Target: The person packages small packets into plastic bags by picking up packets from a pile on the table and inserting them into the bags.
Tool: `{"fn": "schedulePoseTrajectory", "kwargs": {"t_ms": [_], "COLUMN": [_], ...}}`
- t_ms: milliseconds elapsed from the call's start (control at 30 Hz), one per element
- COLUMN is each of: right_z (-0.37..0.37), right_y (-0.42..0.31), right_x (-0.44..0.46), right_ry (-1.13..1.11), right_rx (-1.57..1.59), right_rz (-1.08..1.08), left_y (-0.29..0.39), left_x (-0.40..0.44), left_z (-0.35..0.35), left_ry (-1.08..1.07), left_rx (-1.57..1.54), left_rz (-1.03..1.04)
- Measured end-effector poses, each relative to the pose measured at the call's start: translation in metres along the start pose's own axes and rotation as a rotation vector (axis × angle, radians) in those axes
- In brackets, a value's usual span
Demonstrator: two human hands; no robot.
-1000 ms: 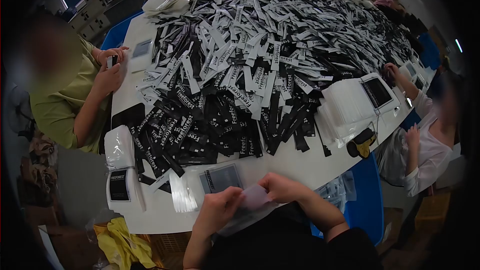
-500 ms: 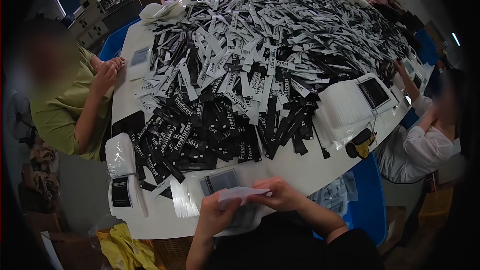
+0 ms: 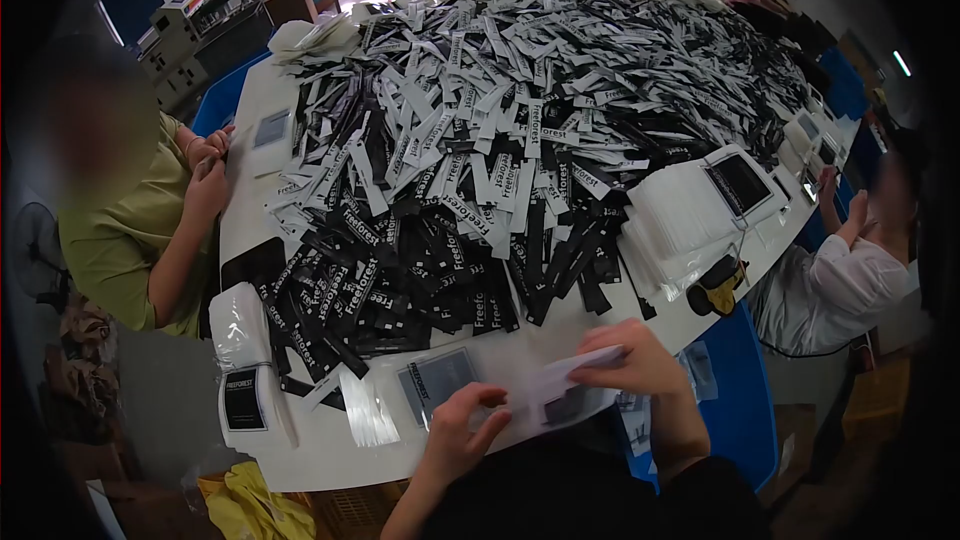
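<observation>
At the table's near edge my right hand [image 3: 640, 365] pinches a translucent plastic bag [image 3: 535, 390] by its upper edge. The bag hangs tilted and is partly blurred, with a dark patch low on it. My left hand [image 3: 465, 435] is just left of the bag, thumb and fingers apart, holding nothing. Beyond it, flat clear bags [image 3: 372, 408] lie on the table, one with a dark FREEFOREST label [image 3: 437, 385]. A heap of black and white Freeforest strip packets [image 3: 500, 180] spreads over the table beyond both hands.
Stacked labelled bags [image 3: 690, 220] lie at right beside a black-and-yellow tool [image 3: 718, 292]; another bundle [image 3: 243, 360] lies at left. A blue bin [image 3: 745, 390] with bags stands below the right edge. People sit at left and right. Yellow cloth [image 3: 255, 505] lies below the table.
My right hand has moved right and up with the bag. My left hand has let go of it and its fingers have spread. The person at right has drawn an arm back from the heap.
</observation>
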State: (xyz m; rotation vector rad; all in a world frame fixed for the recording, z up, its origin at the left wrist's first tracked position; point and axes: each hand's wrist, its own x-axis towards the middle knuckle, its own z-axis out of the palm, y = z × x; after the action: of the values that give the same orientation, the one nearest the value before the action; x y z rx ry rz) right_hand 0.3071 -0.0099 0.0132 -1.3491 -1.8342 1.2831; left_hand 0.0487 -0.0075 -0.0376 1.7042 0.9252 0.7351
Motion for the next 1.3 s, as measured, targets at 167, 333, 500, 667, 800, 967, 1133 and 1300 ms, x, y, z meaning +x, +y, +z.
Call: {"fn": "schedulePoseTrajectory", "kwargs": {"t_ms": [167, 333, 500, 667, 800, 967, 1133, 1300], "right_z": [-0.027, -0.008, -0.004, 0.008, 0.041, 0.040, 0.022, 0.006], "right_y": [-0.006, 0.062, 0.081, 0.053, 0.058, 0.062, 0.060, 0.034], "right_x": [0.002, 0.094, 0.121, 0.100, 0.092, 0.120, 0.115, 0.066], "right_ry": [0.012, 0.379, 0.514, 0.701, 0.353, 0.402, 0.277, 0.032], "right_rx": [-0.536, -0.787, -0.939, -0.337, -0.404, -0.774, -0.816, -0.418], "right_rz": [0.035, -0.334, -0.498, -0.443, -0.282, 0.171, 0.281, 0.331], "left_y": [-0.016, -0.038, -0.050, -0.055, -0.054, -0.050, -0.047, -0.011], "left_x": [0.007, 0.005, -0.002, -0.005, -0.002, -0.001, -0.003, 0.001], "left_z": [0.022, 0.029, 0.025, 0.027, 0.025, 0.024, 0.023, 0.003], "left_ry": [0.194, 0.123, 0.157, 0.394, 0.375, 0.311, 0.341, 0.236], "left_rx": [0.465, 0.546, 0.441, 0.266, 0.216, 0.297, 0.214, 0.217], "left_rz": [0.154, 0.167, 0.189, 0.087, 0.140, 0.213, 0.089, -0.219]}}
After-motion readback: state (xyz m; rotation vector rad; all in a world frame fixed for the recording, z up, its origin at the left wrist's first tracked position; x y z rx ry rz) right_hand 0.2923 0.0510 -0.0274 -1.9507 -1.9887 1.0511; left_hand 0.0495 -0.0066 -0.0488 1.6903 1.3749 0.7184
